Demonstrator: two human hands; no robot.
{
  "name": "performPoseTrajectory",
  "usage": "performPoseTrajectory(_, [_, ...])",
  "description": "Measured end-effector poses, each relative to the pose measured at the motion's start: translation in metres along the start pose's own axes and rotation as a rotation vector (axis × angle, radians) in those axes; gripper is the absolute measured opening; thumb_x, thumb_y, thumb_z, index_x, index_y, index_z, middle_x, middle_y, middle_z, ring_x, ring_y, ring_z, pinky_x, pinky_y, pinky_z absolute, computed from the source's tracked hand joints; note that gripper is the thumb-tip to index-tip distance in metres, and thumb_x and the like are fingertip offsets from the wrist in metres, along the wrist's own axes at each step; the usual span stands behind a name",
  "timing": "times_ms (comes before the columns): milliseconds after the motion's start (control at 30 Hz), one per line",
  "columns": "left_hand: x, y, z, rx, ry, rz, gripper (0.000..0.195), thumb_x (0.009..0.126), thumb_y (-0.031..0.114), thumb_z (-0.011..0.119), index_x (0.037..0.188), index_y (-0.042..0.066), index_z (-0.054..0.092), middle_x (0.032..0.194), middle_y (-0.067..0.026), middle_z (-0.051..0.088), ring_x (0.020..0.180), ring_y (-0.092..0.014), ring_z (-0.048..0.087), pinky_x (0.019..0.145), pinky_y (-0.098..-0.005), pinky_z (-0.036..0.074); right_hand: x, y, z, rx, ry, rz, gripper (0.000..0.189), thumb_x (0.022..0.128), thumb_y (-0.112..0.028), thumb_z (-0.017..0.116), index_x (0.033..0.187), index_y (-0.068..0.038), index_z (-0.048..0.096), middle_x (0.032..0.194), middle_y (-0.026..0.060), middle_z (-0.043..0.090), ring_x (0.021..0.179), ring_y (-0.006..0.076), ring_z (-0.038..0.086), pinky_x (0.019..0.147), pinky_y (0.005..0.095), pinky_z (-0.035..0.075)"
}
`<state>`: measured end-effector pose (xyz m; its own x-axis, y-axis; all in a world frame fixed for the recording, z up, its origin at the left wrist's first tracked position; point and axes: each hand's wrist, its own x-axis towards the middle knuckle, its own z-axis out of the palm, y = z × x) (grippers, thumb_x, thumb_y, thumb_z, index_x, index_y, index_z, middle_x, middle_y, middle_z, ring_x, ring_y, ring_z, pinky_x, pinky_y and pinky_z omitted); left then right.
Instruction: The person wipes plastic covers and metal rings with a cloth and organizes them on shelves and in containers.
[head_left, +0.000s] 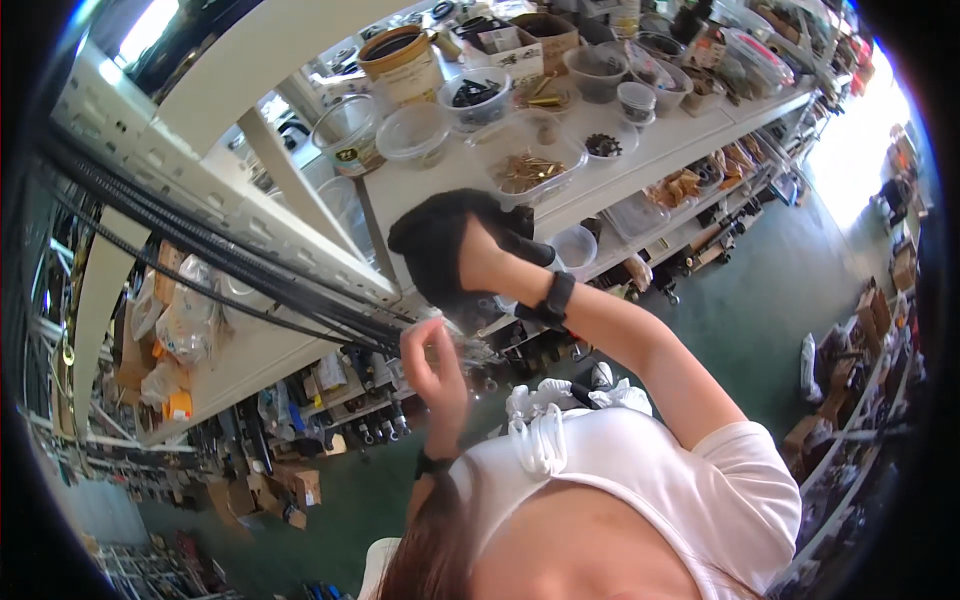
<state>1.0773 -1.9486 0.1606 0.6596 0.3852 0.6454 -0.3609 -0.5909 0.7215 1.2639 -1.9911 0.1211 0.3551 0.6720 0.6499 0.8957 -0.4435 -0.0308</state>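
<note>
My right hand (484, 259), with a black band at the wrist, is at a bulky black soft item (435, 232) by the front edge of the white shelf (622, 176). The item hides its fingers, so its grip does not show. Lower and to the left is my left hand (436, 364), fingers bent and slightly blurred, beside the end of a bundle of black braided hoses or cables (300, 300). Whether it touches them is unclear. A clear plastic tub (525, 157) of brass-coloured parts stands just beyond the black item.
Tubs, a brown-rimmed bucket (401, 64) and small cardboard boxes crowd the shelf. A perforated white metal upright (225, 195) slants at left. Bagged items (187, 315) lie on the left shelf. Lower shelves hold metal parts; cartons (300, 484) stand on the green floor.
</note>
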Motion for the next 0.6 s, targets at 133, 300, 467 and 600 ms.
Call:
performPoseTrajectory(133, [0.067,0.039,0.022,0.063,-0.309,0.259,0.022,0.076,0.001,0.057,0.098,0.0,0.054,0.093,-0.01,0.055,0.081,-0.019,0.054,0.071,-0.0281,0.043,-0.03,-0.027,-0.041,-0.278,-0.412,0.228,0.032,0.072,-0.012,0.054,0.103,-0.011,0.051,0.109,0.0018,0.051,0.109,0.0151,0.041,0.091,0.0323,0.03])
performPoseTrajectory(300, [0.11,0.049,0.091,0.352,-0.448,0.417,0.036,0.07,0.018,0.065,0.102,0.006,0.055,0.097,-0.0088,0.058,0.096,-0.026,0.051,0.084,-0.0361,0.038,-0.052,-0.022,-0.061,0.487,-0.007,0.345,0.052,0.074,-0.019,0.056,0.122,-0.008,0.039,0.126,0.0094,0.037,0.118,0.0265,0.031,0.099,0.0396,0.02])
performPoseTrajectory(467, [0.124,0.022,0.103,0.553,-0.53,0.478,0.012,0.073,0.014,0.061,0.082,0.006,0.057,0.079,-0.0045,0.058,0.084,-0.026,0.052,0.072,-0.0366,0.04,-0.065,-0.012,-0.091,0.435,0.163,0.282,0.018,0.069,-0.02,0.06,0.081,-0.007,0.062,0.075,0.0035,0.062,0.07,0.0174,0.059,0.065,0.0282,0.044])
performPoseTrajectory(600, [0.125,0.023,0.093,0.392,-0.431,0.365,0.007,0.074,0.008,0.058,0.079,0.004,0.055,0.075,-0.007,0.056,0.077,-0.027,0.052,0.064,-0.035,0.042,-0.088,0.002,-0.103,0.524,0.203,0.311,0.017,0.067,-0.013,0.06,0.084,-0.009,0.061,0.078,0.0038,0.061,0.071,0.0182,0.059,0.062,0.0273,0.046])
